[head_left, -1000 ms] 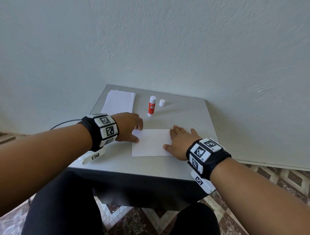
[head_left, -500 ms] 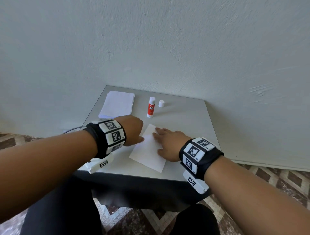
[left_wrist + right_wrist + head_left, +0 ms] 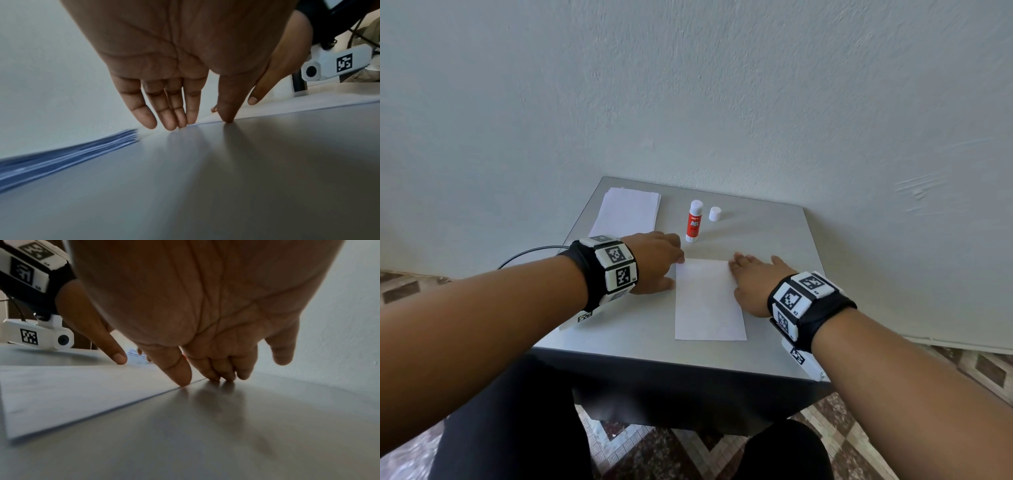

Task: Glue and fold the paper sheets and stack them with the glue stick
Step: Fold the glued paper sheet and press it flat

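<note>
My left hand (image 3: 654, 262) and my right hand (image 3: 755, 282) lie on the grey table (image 3: 774, 240), one at each long edge of a single white paper sheet (image 3: 709, 301) that lies flat with a short edge toward me. Left hand: fingers (image 3: 164, 116) straight and close together, tips down at the sheet's far left corner, thumb tip on the left edge; nothing gripped. Right hand: fingers (image 3: 222, 368) extended and relaxed, tips on the table at the sheet's far right corner, thumb tip on the right edge; nothing gripped. Glue stick (image 3: 694, 221): upright, uncapped, just beyond the sheet's far edge, near my left fingers. Its white cap (image 3: 715, 213) stands just to its right, apart from it. Stack of paper sheets (image 3: 628, 212): at the far left corner of the table, left of the glue stick; its layered edges show in the left wrist view (image 3: 68, 154).
</note>
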